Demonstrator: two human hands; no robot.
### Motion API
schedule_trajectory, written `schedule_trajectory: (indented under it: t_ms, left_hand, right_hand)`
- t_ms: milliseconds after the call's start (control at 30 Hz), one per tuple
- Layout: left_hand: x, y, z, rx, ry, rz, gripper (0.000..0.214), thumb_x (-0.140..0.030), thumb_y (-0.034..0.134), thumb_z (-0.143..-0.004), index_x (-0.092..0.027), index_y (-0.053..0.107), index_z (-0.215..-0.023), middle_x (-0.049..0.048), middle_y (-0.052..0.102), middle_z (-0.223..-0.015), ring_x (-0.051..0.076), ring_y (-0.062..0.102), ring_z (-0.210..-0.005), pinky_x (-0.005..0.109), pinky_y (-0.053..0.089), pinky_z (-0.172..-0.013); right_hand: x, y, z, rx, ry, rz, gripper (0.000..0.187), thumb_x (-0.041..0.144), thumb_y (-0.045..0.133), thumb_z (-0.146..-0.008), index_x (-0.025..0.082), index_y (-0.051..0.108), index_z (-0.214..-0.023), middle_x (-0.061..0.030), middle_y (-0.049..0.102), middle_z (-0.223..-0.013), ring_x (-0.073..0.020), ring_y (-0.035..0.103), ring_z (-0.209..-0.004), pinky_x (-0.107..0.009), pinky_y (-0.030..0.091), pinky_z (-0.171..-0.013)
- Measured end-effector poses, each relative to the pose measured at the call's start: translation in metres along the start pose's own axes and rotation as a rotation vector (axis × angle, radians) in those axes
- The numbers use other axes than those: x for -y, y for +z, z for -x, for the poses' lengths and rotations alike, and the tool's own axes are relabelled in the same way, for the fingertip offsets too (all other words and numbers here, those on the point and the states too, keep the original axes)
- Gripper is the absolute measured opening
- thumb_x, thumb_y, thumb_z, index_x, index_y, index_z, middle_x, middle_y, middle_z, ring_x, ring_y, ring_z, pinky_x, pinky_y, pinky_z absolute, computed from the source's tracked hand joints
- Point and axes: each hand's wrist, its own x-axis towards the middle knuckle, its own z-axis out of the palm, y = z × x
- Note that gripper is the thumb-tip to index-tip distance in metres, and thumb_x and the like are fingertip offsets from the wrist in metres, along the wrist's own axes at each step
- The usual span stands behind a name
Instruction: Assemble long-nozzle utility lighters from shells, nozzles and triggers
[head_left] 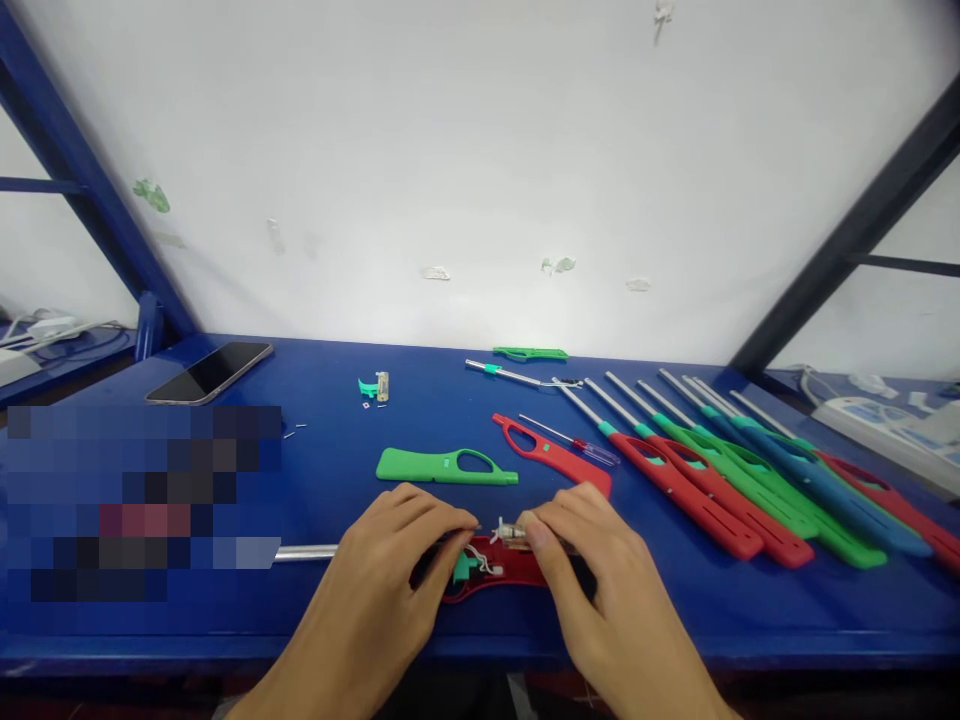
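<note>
At the table's front lies an opened red lighter half-shell [517,570] with a metal tube [304,552] reaching out to the left. Inside it show a teal trigger [465,570] and thin white wires [484,558]. My left hand [397,560] is over the shell's left part, thumb and forefinger pinched together; what is between them is too small to name. My right hand [600,570] grips a clear fuel tank [512,533] with a white valve end, held over the shell's middle and pointing left. The right fingers hide the tank's other end.
Behind my hands lie a green half-shell [427,467], a red half-shell [559,455] and a screwdriver [592,451]. Several assembled lighters [697,500] lie at right. Farther back are a metal tube [510,374], a small tank with a teal piece [382,387] and a phone [214,373].
</note>
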Motion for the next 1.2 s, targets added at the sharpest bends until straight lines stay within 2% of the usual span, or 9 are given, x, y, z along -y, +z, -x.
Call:
schedule_trajectory:
  t_ms: [400, 833, 1200]
  left_hand:
    - [-0.0027, 0.0022, 0.0044, 0.026, 0.037, -0.009, 0.018, -0.009, 0.059, -0.105, -0.022, 0.071, -0.105, -0.0003, 0.077, -0.095, 0.019, 0.068, -0.085, 0.033, 0.054, -0.079]
    - [-0.0041, 0.0025, 0.0017, 0.043, 0.050, -0.014, 0.016, -0.010, 0.057, -0.106, -0.022, 0.068, -0.103, -0.0004, 0.076, -0.094, 0.018, 0.066, -0.084, 0.033, 0.053, -0.080]
    - [-0.0063, 0.0016, 0.0040, 0.109, 0.087, -0.063, 0.022, -0.014, 0.045, -0.112, -0.020, 0.064, -0.104, 0.0027, 0.071, -0.095, 0.020, 0.061, -0.086, 0.034, 0.052, -0.076]
  right_hand:
    - [-0.0008, 0.0016, 0.0006, 0.064, 0.030, -0.042, 0.033, 0.027, 0.045, -0.112, 0.024, 0.060, -0.083, -0.0003, 0.063, -0.080, -0.0199, 0.054, -0.078, -0.035, 0.042, -0.074]
    - [-0.0004, 0.0018, 0.0016, 0.043, 0.015, -0.012, 0.033, 0.028, 0.046, -0.111, 0.024, 0.062, -0.082, -0.0009, 0.064, -0.080, -0.0200, 0.056, -0.077, -0.033, 0.044, -0.069]
    - [-0.0005, 0.0009, 0.0028, 0.043, -0.056, 0.041, 0.032, 0.022, 0.045, -0.110, 0.024, 0.066, -0.087, -0.0026, 0.067, -0.083, -0.0214, 0.058, -0.079, -0.036, 0.047, -0.071]
